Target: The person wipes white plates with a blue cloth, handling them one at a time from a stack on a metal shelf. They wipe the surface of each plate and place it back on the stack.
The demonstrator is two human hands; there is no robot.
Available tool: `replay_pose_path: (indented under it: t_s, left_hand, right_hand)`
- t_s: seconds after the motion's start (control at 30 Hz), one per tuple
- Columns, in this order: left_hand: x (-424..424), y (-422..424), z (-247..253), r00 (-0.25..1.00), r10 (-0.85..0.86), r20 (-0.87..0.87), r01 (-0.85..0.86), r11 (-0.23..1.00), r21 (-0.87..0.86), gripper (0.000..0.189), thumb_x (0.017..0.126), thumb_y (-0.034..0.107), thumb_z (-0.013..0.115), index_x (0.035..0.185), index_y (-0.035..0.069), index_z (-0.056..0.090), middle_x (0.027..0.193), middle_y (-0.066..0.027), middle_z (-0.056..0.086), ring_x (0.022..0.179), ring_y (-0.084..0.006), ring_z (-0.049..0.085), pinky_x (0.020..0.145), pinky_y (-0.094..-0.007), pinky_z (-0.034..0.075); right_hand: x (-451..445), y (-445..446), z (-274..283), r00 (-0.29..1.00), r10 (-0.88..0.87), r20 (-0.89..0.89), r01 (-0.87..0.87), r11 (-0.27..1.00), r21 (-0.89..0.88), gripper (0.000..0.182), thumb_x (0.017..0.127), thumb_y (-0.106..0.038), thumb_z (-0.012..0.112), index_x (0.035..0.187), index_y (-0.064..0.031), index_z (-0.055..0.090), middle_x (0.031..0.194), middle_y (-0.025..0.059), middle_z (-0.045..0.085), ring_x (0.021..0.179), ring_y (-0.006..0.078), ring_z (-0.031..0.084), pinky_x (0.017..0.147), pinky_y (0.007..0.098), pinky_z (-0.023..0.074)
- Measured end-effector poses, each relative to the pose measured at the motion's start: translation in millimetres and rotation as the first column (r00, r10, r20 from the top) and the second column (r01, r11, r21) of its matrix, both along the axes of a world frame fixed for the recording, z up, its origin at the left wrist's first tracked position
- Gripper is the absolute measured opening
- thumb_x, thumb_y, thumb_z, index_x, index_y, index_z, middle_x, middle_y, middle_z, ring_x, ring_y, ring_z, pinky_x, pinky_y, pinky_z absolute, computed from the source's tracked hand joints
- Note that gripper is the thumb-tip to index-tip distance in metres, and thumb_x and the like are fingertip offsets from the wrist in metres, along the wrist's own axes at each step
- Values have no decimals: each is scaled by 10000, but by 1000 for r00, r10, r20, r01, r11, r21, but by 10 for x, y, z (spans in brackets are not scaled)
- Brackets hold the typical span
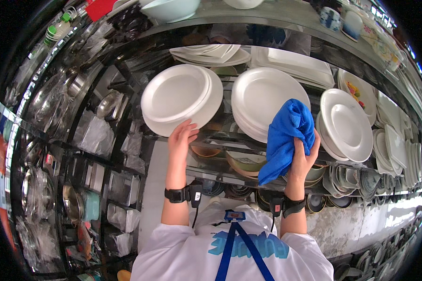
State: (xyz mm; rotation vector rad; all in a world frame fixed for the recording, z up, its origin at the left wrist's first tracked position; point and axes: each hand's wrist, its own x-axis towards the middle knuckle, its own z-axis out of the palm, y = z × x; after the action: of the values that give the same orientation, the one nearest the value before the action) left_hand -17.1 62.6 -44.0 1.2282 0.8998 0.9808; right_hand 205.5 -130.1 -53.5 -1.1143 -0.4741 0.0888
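Observation:
My right hand [304, 154] grips a bunched blue cloth [288, 137], which hangs in front of the right edge of the middle stack of white plates [263, 91]. My left hand [183, 134] is at the lower rim of the left stack of white oval plates [177, 93], with its fingers partly curled; whether it touches the rim or holds it, I cannot tell. To the right of the cloth stands a stack of white rimmed dishes [348, 123], the top one tilted.
White rectangular platters [295, 66] and more plates [211, 52] lie behind the stacks. A glass shelf [267, 35] with bowls runs above. Lower shelves hold bowls [246, 163]. Metalware in plastic wrap [95, 133] fills the left rack; square plates [395, 145] are at right.

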Motion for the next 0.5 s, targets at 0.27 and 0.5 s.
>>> replay_pose_path:
  t_s: [0.27, 0.5]
  left_hand:
    - [-871, 613, -167, 960, 279, -26, -278, 960, 29, 241, 877, 134, 536, 1083, 43, 621, 940, -63, 645, 738, -112, 591, 671, -261, 447]
    - [-1076, 1289, -243, 980, 201, -2, -200, 975, 93, 352, 887, 144, 562, 1192, -25, 516, 912, -80, 626, 686, -132, 607, 622, -244, 463]
  right_hand:
    - [-583, 561, 158, 958, 164, 236, -123, 976, -177, 491, 791, 19, 585, 1256, -10, 430, 1151, 97, 529, 1060, 165, 501, 941, 293, 379]
    - [-932, 1262, 360, 875, 297, 382, -174, 930, -324, 476, 754, -3, 595, 1213, 5, 469, 1078, 141, 577, 1009, 189, 551, 898, 312, 423]
